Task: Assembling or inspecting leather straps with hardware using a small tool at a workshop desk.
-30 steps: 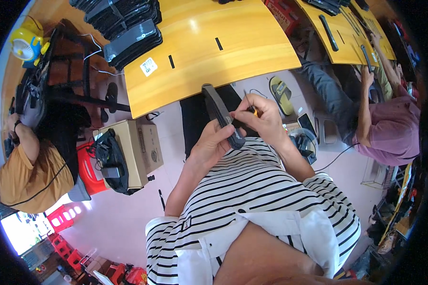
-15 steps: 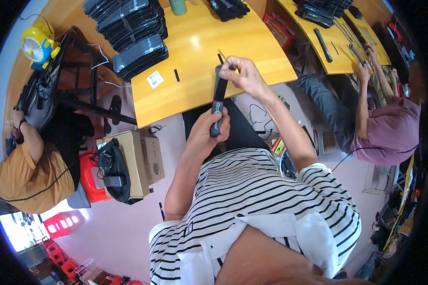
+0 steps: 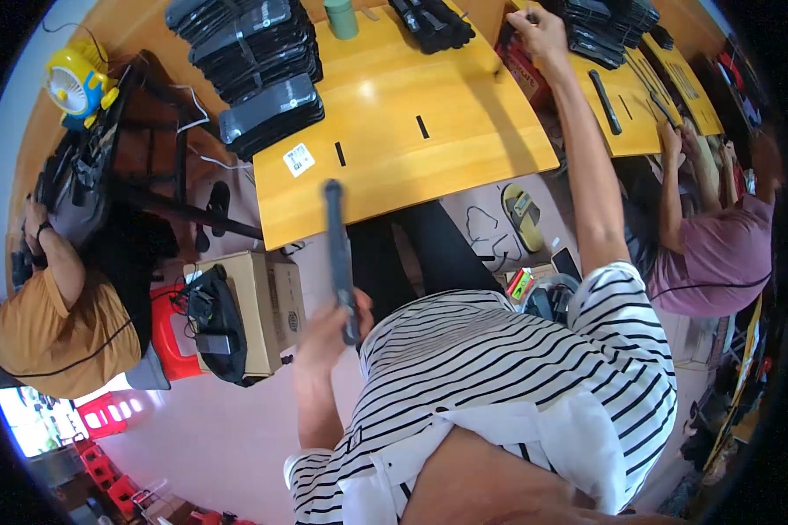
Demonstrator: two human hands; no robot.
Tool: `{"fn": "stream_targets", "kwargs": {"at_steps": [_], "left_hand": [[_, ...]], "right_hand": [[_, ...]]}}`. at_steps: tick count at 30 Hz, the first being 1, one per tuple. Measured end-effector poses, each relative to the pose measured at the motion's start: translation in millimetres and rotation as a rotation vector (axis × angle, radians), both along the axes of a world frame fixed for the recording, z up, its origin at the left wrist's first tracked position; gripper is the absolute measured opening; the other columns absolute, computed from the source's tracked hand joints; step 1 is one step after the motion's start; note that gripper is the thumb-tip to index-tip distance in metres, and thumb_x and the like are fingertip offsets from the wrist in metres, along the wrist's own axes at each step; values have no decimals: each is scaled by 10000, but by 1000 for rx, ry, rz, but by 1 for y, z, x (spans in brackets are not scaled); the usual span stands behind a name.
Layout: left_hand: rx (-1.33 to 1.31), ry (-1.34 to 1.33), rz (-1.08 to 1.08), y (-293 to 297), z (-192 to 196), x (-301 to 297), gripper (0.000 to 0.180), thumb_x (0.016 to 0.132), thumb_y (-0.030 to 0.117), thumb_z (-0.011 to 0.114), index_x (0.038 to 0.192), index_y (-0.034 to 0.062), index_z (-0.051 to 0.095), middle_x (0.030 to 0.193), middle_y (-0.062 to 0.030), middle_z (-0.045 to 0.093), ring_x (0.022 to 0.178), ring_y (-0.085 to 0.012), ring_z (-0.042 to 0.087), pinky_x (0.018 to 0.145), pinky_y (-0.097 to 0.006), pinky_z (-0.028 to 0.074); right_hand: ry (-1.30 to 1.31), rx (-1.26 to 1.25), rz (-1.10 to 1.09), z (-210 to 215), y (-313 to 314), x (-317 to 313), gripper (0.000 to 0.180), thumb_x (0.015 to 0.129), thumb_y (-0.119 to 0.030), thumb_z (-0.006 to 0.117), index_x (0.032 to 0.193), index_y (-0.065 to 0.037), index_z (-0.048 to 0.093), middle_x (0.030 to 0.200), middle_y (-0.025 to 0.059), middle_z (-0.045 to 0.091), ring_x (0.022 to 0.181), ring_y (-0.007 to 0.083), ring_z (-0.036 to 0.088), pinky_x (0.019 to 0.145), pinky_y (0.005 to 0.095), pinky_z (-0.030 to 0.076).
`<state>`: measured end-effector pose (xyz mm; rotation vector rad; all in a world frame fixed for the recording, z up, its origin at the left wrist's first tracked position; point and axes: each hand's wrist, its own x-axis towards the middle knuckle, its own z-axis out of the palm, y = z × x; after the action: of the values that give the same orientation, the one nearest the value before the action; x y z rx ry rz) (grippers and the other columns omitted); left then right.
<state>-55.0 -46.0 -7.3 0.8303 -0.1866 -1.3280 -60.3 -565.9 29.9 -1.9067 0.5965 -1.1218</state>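
My left hand (image 3: 324,337) is closed round the lower end of a long black bar-shaped thing (image 3: 335,249), held upright just off the table's near edge. Motion blurs this hand. My right hand (image 3: 541,37) is raised past the table's far right corner, arm stretched out, fingers pinched together. A small dark bit shows at its fingertips, too small to name. Two short black strips (image 3: 341,154) lie apart on the yellow table (image 3: 385,166). Beside the left one is a white label (image 3: 299,159).
Tall stacks of flat black packages (image 3: 254,52) stand at the table's back left. Near them are a green canister (image 3: 341,19) and a black bundle (image 3: 433,24). A cardboard box (image 3: 258,319) is on the floor at left. Co-workers sit on both sides.
My left hand has brought the black bar-shaped thing left and nearer to me. My right hand has let go of it and swung far up and right.
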Motion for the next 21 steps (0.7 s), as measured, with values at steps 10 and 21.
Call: {"fn": "stream_targets", "kwargs": {"at_steps": [10,21], "left_hand": [[496,-592,518,-8,-51,108,320,772,-10,596,1087,-4,544,816,-12,601,708,-60,515,631,-204,399],[722,-956,631,-14,-89,126,427,697,80,732,1055,-39,532,645,-6,512,539,-69,480,480,-200,391]], "right_hand": [[147,301,173,37,110,-73,112,802,-148,635,777,-56,576,539,-64,423,429,13,322,401,178,214],[218,352,194,13,129,-88,105,740,-145,693,770,-60,640,565,-67,484,427,-5,342,383,159,224]]}}
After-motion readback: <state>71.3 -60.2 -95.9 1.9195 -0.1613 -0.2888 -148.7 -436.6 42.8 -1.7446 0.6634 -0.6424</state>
